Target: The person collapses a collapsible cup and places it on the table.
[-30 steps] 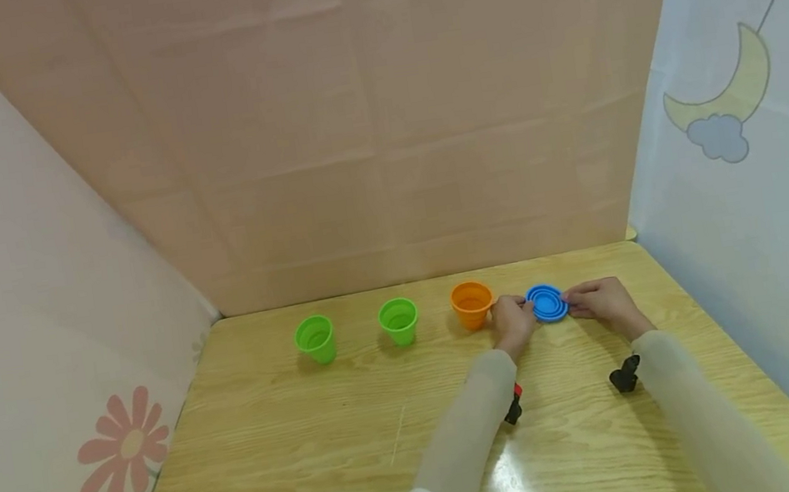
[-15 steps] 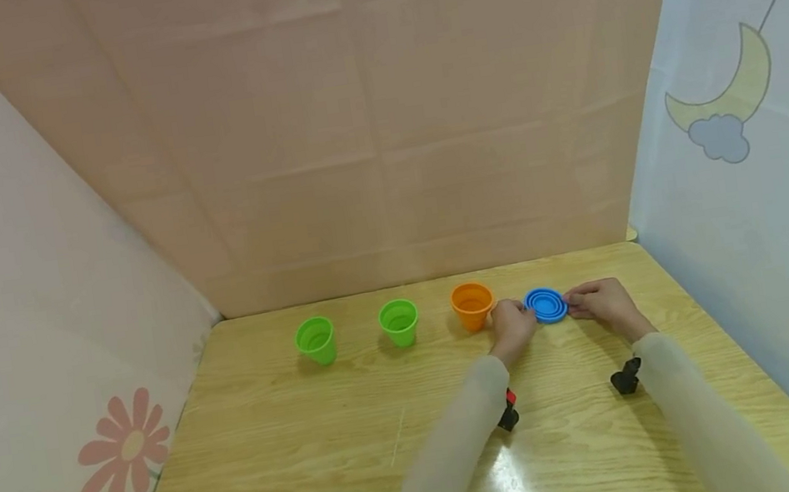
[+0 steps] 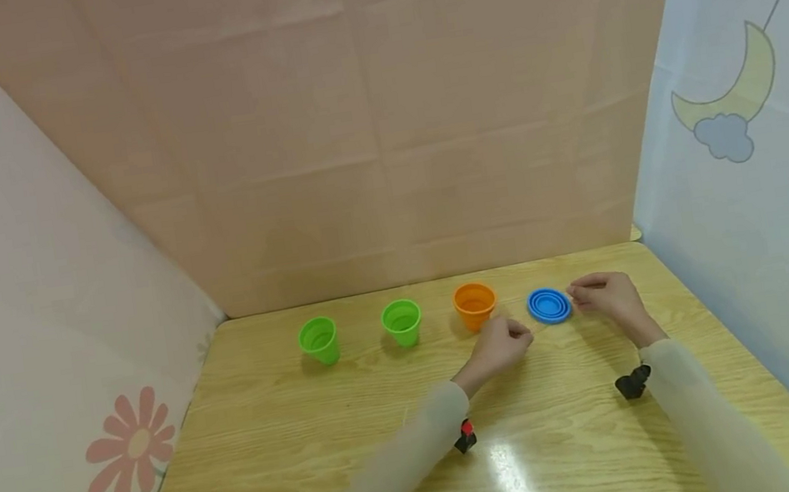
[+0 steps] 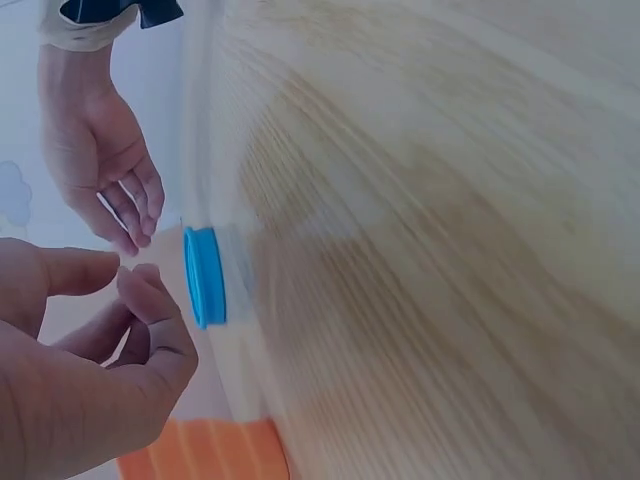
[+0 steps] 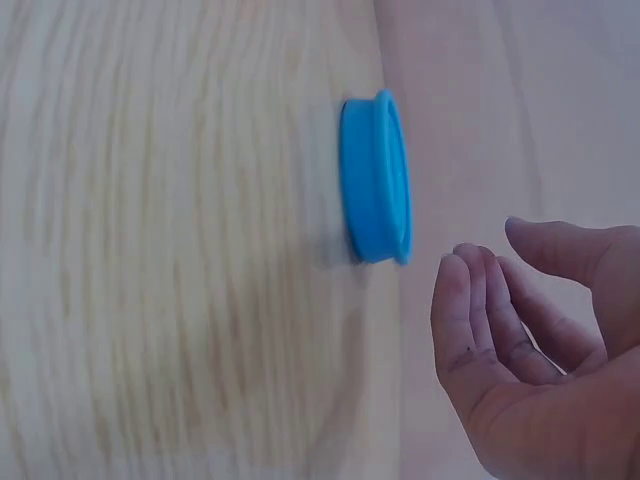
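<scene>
A blue collapsible cup (image 3: 549, 306) lies folded flat on the table, its rings nested, at the right end of a row of cups. Just right of it hovers my right hand (image 3: 610, 301), apart from the cup, fingers relaxed and holding nothing; the right wrist view shows a gap between the fingertips and the cup (image 5: 375, 180). My left hand (image 3: 497, 344) is in front of the orange cup (image 3: 474, 305), overlapping its lower edge in the head view. In the left wrist view its thumb and fingers (image 4: 160, 310) are loosely bent, with nothing between them.
Two green cups (image 3: 319, 341) stand upright and expanded to the left of the orange one. The wooden table (image 3: 281, 464) meets a brown backdrop (image 3: 382, 155) behind the row. White printed walls (image 3: 750, 246) rise on both sides. Each wrist wears a small black camera (image 3: 633, 382).
My left hand has let go of the folded blue cup and drawn back to the left. My right hand has come off the cup's rim, slightly to the right.
</scene>
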